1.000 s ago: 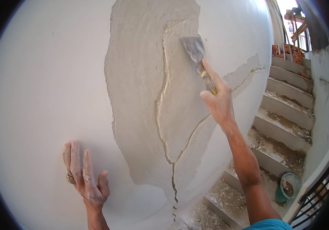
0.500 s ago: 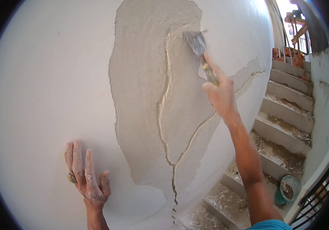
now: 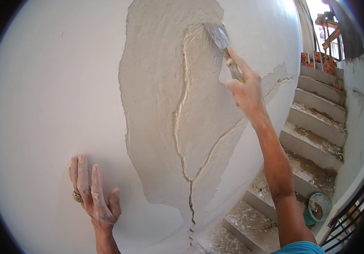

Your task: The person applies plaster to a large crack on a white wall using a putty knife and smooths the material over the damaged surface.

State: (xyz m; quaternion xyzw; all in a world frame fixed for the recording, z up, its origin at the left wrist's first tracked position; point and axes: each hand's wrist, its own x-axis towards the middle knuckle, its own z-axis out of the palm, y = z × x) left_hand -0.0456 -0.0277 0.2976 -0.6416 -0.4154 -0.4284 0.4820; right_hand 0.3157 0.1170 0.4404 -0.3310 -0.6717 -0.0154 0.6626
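Note:
A white wall (image 3: 55,93) fills most of the view, with a large bare grey patch (image 3: 152,106) where the paint layer is gone. Down this patch runs a Y-shaped crack (image 3: 176,122), its grooves pale and rough-edged. My right hand (image 3: 248,89) grips the handle of a putty knife (image 3: 219,37), forefinger stretched along it. The wide metal blade touches the patch near its upper right edge, beside the top of the crack. Lower left, my left hand (image 3: 97,190) rests against the white paint with fingers spread, dusty and wearing a ring. It holds nothing.
Concrete stairs (image 3: 313,122) strewn with flakes and debris climb at the right. A green bucket (image 3: 317,208) with some material inside stands on a lower step. Beside it is a dark metal railing (image 3: 347,216). Bricks (image 3: 329,67) and timber lie at the top.
The putty knife and my right hand have moved slightly up and to the right along the patch. My left hand stays on the wall nearly unmoved.

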